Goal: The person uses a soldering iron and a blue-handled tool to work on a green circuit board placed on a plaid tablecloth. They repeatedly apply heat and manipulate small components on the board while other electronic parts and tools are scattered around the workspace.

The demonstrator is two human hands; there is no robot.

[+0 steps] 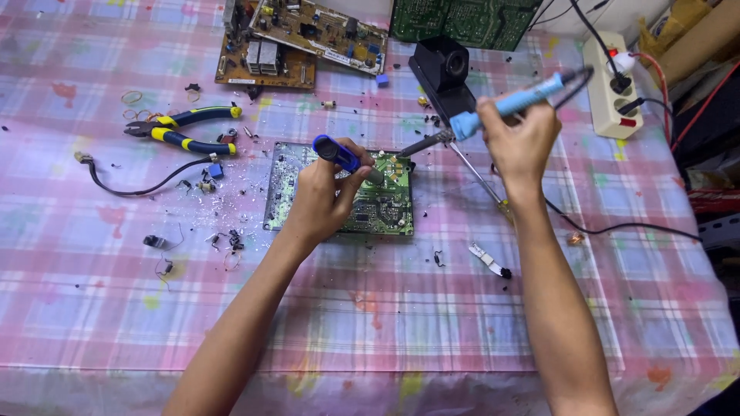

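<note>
**Two tools over the board**

Mid-desk, our left hand [324, 196] grips a blue desoldering pump [336, 152] over the green circuit board [381, 206]. Our right hand [520, 142] clasps the blue soldering iron [505, 104] (tip at the board's far edge). Pliers [185, 129] lie far-left.

Lighting is bright, even and diffuse, apparently from overhead; the desk [370, 323] shows no glare and only faint, soft shadows beneath the forearms. Focus is sharp at centre, small debris readable. Mild wide-angle bending is evident at the edges, and the far right corner falls noticeably darker.
</note>
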